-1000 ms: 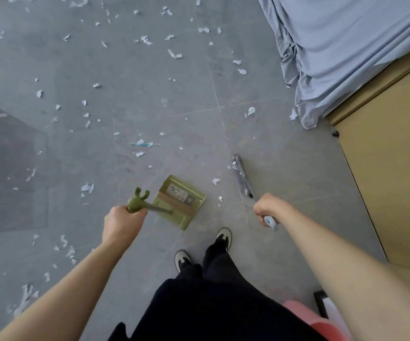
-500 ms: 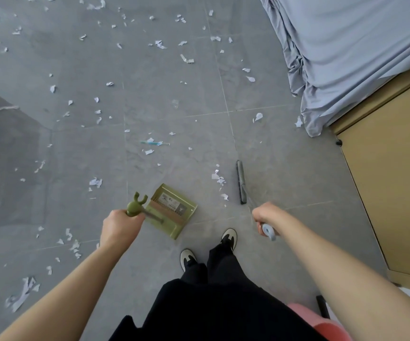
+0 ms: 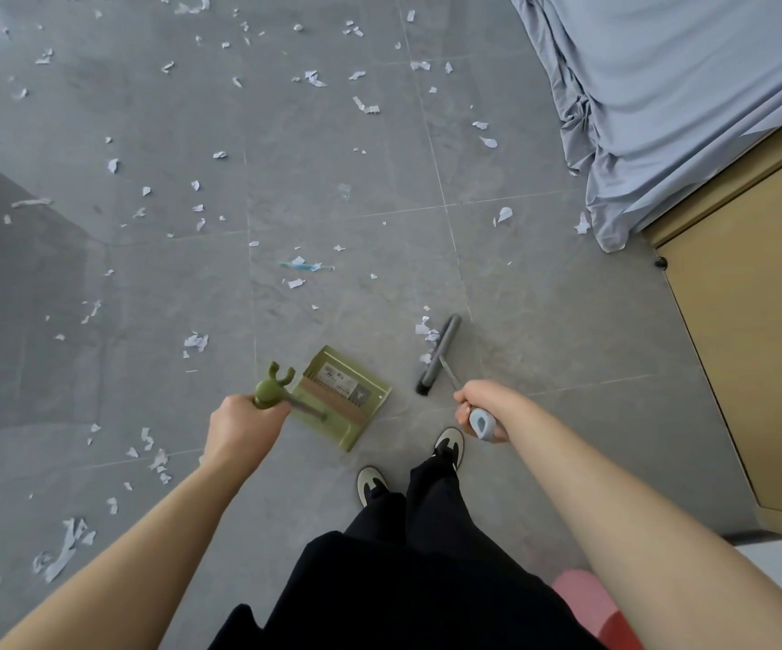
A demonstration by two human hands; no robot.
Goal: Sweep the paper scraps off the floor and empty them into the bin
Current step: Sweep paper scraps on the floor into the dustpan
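Since half a second ago my broom head (image 3: 439, 355) has swung round and now angles toward the green dustpan (image 3: 348, 397), a few paper scraps (image 3: 425, 328) bunched against its left edge. My right hand (image 3: 483, 408) is wrapped around the broom grip, my left hand (image 3: 239, 426) around the dustpan's handle. I judge short, low strokes best, with the pan's lip flat on the floor (image 3: 333, 171). No bin is in view.

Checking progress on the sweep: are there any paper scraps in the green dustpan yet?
No. The green dustpan shows only its label inside, while paper scraps lie on the floor beside the broom head.
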